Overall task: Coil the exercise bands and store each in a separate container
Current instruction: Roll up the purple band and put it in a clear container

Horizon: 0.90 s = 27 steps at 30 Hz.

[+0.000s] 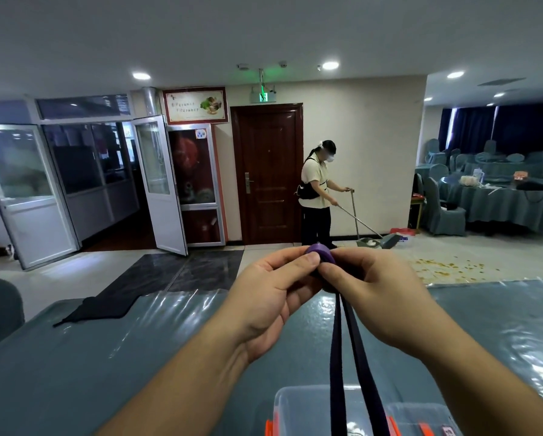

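Above teal table, both hands' fingers pinch purple band coil; 2 strands hang.

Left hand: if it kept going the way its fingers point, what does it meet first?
The left hand points right, so it meets the purple band coil it pinches, then the right hand just behind; depth is unclear.

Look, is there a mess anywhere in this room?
Yes. Yellowish crumbs lie scattered over the floor past the table, near a person sweeping with a broom and dustpan. A black cloth also droops off the table's far edge.
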Available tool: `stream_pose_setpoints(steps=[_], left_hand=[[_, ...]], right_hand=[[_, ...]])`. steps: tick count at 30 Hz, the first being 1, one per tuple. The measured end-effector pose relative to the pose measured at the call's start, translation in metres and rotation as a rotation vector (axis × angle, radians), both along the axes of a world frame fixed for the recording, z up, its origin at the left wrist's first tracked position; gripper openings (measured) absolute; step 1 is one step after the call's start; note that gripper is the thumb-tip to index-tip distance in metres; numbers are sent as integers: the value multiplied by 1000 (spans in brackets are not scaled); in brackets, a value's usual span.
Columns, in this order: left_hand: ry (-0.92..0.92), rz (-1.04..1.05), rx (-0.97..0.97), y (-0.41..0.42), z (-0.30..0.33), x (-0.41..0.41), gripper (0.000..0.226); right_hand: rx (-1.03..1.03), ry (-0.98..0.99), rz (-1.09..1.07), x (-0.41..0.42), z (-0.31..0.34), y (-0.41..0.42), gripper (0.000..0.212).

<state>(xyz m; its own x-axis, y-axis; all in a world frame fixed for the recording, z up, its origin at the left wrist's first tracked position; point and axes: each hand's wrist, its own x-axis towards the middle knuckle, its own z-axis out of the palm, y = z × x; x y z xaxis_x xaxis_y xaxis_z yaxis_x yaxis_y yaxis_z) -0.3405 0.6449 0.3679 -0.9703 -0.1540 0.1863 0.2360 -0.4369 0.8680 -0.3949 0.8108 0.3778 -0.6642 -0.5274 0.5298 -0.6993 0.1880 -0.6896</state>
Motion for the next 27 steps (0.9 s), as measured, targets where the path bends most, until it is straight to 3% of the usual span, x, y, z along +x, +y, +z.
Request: stream_pose_setpoints(steps=[5,9,11,14,16,20,22,27], left_hand=[[-89,70,-811,-22,17,6,16],[-57,54,-1151,-29,31,9,16],[-23,63,-1065,-30,30,8,16],[31,14,-629,-25,20,4,20],[66,-21,-340,-17,14,-2,24],[54,-38,-10,-4,7,-10,27],[28,-28,-59,-4,6,-9,27],[5,88,-754,-24,21,0,16]], right_hand=[[312,78,-23,-7,6,8,17],[473,145,-7,-11,15,12,19],[326,53,38,-14,15,15,17],[-89,-158,118,-12,8,16,34],[-315,-155,123,-9,1,9,31],[-481,-150,62,-4,-3,-3,28],[-426,-132,39,-5,1,-1,30],[-62,-51,59,-5,11,10,31]])
